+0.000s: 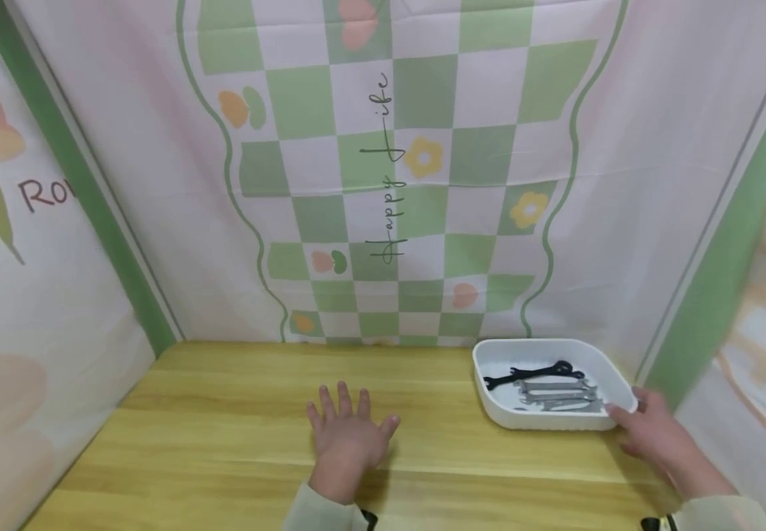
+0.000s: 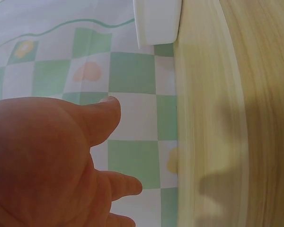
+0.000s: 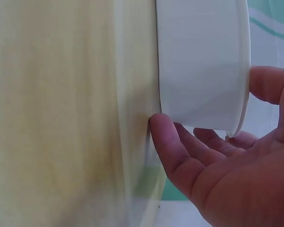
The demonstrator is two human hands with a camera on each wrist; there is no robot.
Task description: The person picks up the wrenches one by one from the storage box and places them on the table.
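The right grip holds the right end of the white tray, thumb at the rim, fingers curled against the outer end wall. The tray sits at the far right of the tabletop. Inside it lie black wrenches and, nearer the person, silver wrenches. The left grip, digits spread apart, is raised above the tabletop, left of the tray. A printed cloth hangs behind.
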